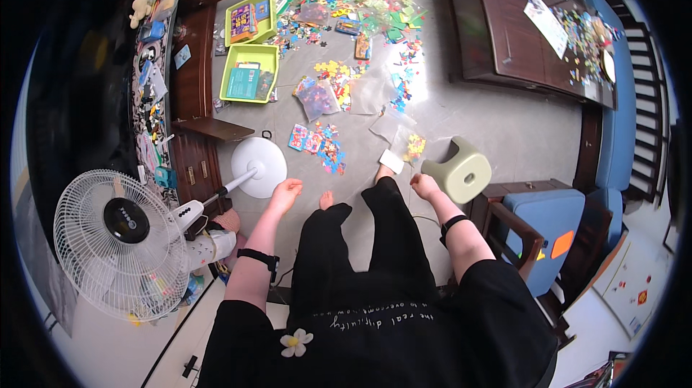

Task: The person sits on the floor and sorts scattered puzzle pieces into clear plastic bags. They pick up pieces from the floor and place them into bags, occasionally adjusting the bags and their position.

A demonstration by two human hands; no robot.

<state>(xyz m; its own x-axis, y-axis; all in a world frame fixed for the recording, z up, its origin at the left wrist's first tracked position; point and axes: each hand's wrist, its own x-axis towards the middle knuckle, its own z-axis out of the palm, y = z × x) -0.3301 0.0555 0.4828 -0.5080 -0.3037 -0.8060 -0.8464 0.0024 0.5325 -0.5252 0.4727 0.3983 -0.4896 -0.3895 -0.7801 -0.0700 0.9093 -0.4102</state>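
Note:
My left hand (pixel 286 195) hangs in the air with curled fingers, near the round white base (pixel 267 171) of a standing fan. Nothing shows in it. My right hand (pixel 426 187) is also loosely curled, close to a pale green plastic stool (pixel 469 174), and no object is visible in it. On the floor ahead lie loose jigsaw puzzle pieces (pixel 331 152) with colourful printed packets (pixel 305 139) beside them. A clear bag with yellow pieces (pixel 415 145) lies by a white rectangular object (pixel 391 161) at my right foot.
Two lime green trays (pixel 224 77) with boxes stand by a dark wooden cabinet (pixel 192 71). Puzzle pieces and plastic bags (pixel 319 98) cover the floor beyond. A dark wooden table (pixel 486 15) stands at right, a blue-cushioned chair (pixel 546 212) nearer. The fan's head (pixel 121 244) is at left.

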